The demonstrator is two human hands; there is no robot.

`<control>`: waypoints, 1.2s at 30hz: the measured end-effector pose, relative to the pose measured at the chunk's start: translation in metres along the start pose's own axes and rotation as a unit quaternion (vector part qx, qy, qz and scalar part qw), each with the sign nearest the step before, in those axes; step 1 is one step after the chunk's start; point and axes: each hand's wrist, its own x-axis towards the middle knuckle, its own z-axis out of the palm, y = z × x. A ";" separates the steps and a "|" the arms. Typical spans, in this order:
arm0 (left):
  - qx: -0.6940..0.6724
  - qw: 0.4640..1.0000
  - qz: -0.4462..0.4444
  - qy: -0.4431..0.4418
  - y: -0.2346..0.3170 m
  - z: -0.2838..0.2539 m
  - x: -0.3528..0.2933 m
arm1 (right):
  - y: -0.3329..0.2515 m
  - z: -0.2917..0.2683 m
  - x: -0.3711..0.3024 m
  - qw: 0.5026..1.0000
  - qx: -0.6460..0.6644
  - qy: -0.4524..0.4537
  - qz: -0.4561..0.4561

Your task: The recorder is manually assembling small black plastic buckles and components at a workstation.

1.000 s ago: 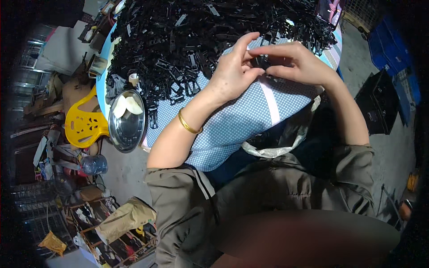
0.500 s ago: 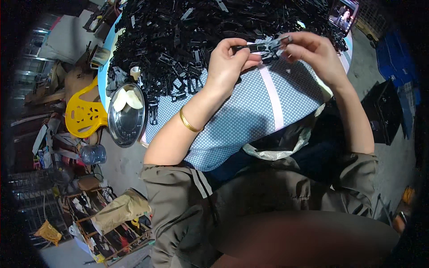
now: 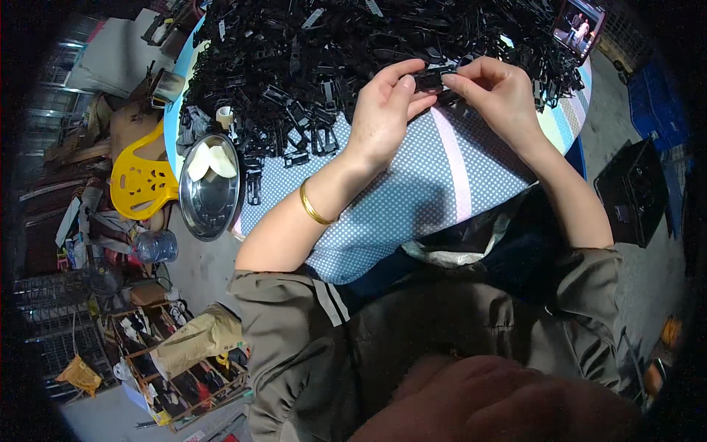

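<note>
- Hands: raised over the near edge of the parts pile, well apart at the wrists, fingertips close to each other.
- Right hand [image 3: 501, 99]: thumb and forefinger pinched on the right end of a black plastic part [image 3: 431, 78].
- Left hand [image 3: 379, 118]: forefinger and thumb parted at the part's left end, other fingers extended below; cannot tell whether it grips.
- Location of part: between the two hands, in front of the pile; its finer details too small to read.
- Pile of black clips [image 3: 294, 59]: loose, overlapping slender pieces across the far side of the round table [image 3: 171, 136].
- Near side of table: blue dotted cloth [image 3: 361, 236] with a pale pink stripe [image 3: 456, 166], beneath both forearms.
- Left wrist: gold bangle [image 3: 312, 205]. Sleeves [image 3: 283, 317] olive-brown, ending near the elbows.
- Left edge of table: shiny metal dish [image 3: 210, 216] holding two pale wedges [image 3: 199, 163]; tape roll [image 3: 224, 116] just beyond it.
- Far right of table: tilted lit screen [image 3: 579, 29].
- Floor, left: yellow plastic chair [image 3: 136, 199], clear plastic jug [image 3: 155, 246], brown paper sack [image 3: 199, 342] on a rack.
- Floor, right: black crate [image 3: 633, 191] near blue crates [image 3: 655, 103].
</note>
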 end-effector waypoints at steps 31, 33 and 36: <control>0.040 0.986 -0.091 -0.133 -0.011 0.009 -0.015 | 0.022 -0.046 0.026 0.928 -0.290 -0.075 -0.223; 0.037 0.982 -0.132 -0.132 -0.012 0.006 -0.012 | 0.025 -0.028 0.023 0.876 -0.358 -0.077 -0.315; 0.018 0.987 -0.107 -0.116 -0.014 0.005 -0.012 | 0.029 -0.025 0.023 0.879 -0.371 -0.122 -0.273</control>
